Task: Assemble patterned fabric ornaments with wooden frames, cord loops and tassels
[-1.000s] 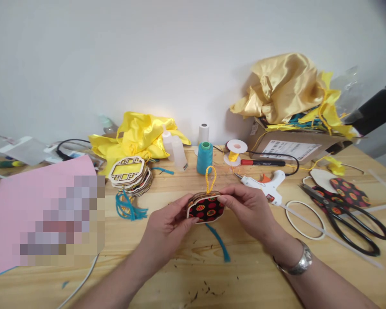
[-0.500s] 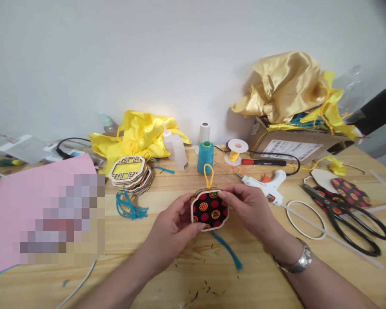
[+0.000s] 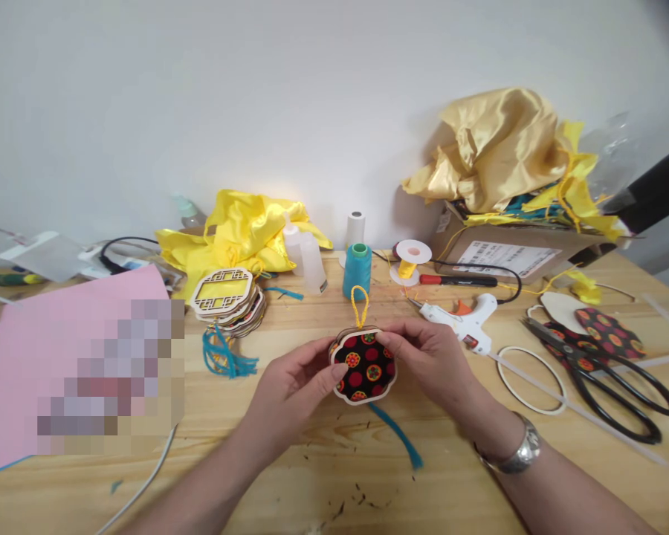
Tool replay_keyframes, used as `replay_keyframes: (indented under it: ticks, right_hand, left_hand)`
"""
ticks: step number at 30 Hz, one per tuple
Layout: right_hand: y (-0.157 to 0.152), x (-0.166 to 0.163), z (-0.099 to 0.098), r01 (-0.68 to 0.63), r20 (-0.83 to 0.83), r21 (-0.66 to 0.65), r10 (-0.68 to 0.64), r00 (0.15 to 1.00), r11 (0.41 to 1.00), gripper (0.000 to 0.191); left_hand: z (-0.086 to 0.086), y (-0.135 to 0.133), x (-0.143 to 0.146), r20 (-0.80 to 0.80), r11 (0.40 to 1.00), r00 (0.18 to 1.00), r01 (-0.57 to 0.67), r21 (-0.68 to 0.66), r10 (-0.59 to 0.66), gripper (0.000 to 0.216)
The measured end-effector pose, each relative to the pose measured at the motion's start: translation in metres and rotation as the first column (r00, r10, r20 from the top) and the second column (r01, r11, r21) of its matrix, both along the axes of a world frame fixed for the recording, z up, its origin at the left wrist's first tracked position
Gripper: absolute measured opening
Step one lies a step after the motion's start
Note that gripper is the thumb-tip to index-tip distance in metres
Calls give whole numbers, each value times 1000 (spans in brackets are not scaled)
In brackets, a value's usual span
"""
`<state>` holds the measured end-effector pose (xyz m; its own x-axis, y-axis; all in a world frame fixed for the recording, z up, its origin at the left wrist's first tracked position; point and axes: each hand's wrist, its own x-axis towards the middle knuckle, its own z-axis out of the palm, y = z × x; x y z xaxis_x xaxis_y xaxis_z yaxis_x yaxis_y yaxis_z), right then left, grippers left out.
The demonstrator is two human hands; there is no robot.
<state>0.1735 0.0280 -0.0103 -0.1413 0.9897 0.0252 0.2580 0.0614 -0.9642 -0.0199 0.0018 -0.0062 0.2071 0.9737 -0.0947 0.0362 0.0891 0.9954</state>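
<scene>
Both my hands hold a small lobed wooden ornament (image 3: 363, 365) over the middle of the wooden table (image 3: 334, 483). Its face is black fabric with red and yellow flowers, a yellow cord loop (image 3: 360, 305) stands up from its top, and a teal tassel strand (image 3: 400, 436) trails from its bottom onto the table. My left hand (image 3: 291, 394) pinches its left edge. My right hand (image 3: 432, 362), with a silver bracelet on the wrist, pinches its upper right edge.
A stack of similar ornaments (image 3: 227, 301) with teal tassels lies left of centre beside a pink sheet (image 3: 61, 334). Yellow satin (image 3: 245, 234), glue bottles (image 3: 309, 261), teal thread cone (image 3: 357, 271), glue gun (image 3: 461, 318), scissors (image 3: 602, 379), white ring (image 3: 531, 379) and a fabric-filled cardboard box (image 3: 513, 249) surround them.
The ornament has tipped from nearly edge-on to show its flowered face fully toward me. My hands stayed in about the same place, and the teal tassel swung slightly right.
</scene>
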Motion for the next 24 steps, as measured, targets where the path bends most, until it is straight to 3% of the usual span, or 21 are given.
replay_keyframes:
  ticks: [6,12,19,24]
  right_hand:
    - [-2,-3,4,-17,-19,-3,17,1000,1000,14]
    - [-4,-4,4,-27,-53,-93,22,998,995,16]
    - [-1,-4,4,-42,-74,-202,28,997,978,22]
    - [-1,-2,5,-87,-104,-262,62,993,961,28]
  left_hand:
    - [0,2,-2,-233,995,970,-61,73,77,21]
    - [-2,1,-8,-316,997,947,-36,65,54,21]
    - [0,1,-9,-258,999,966,-29,-31,20,19]
    - [-1,2,-10,-76,977,997,-18,-212,2,22]
